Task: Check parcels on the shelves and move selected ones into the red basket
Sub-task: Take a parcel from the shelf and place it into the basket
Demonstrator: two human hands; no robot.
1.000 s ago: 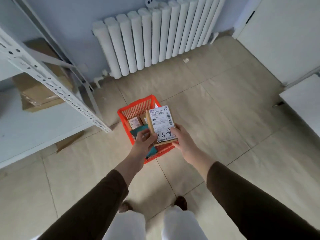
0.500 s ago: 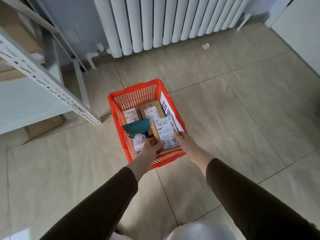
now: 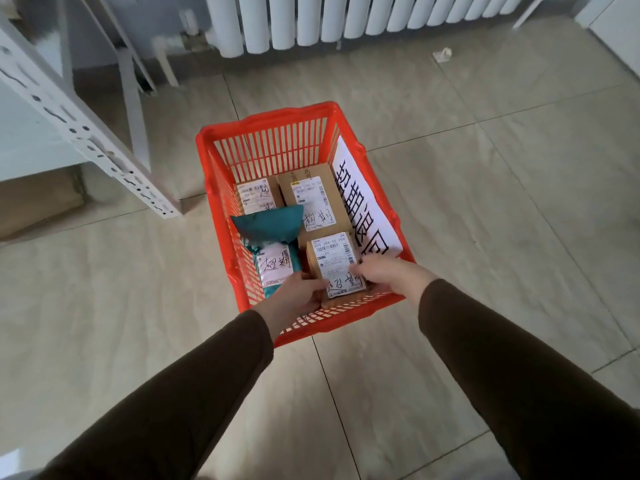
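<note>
1. Far left there's a white metal shelf [image 3: 79,129] with those perforated angle-iron legs, and a brown cardboard box [image 3: 41,199] sits under its lowest board on the floor tiles.
2. Just right of the shelf leg is the red basket [image 3: 221,209], sitting flat on the tiled floor [image 3: 485,202], slatted sides and all.
3. Inside the basket on the left side: a small brown parcel [image 3: 256,195] at the far end, and nearer to the person a teal plastic mailer bag [image 3: 273,244] with a white label and handwriting on it.
4. Left hand [image 3: 298,296] is down in the near end of the basket, fingers curled round the left edge of a small cardboard parcel [image 3: 337,265].
5. That parcel is label-up in the near right corner of the basket; can't tell for sure whether it's resting on the bottom.
6. Behind it, further in, lies a bigger flat brown box [image 3: 311,199] with its own label.
7. Right hand [image 3: 388,273] grips the same small parcel from the right side, fingertips over the label.
8. A white paper sign [image 3: 367,209] with big black characters leans along the inside of the basket's right wall.
9. Both arms are in dark brown sleeves [image 3: 519,375].
10. Along the back wall runs a white radiator [image 3: 346,19], with a crumpled scrap of paper [image 3: 442,55] on the floor in front of it.
</note>
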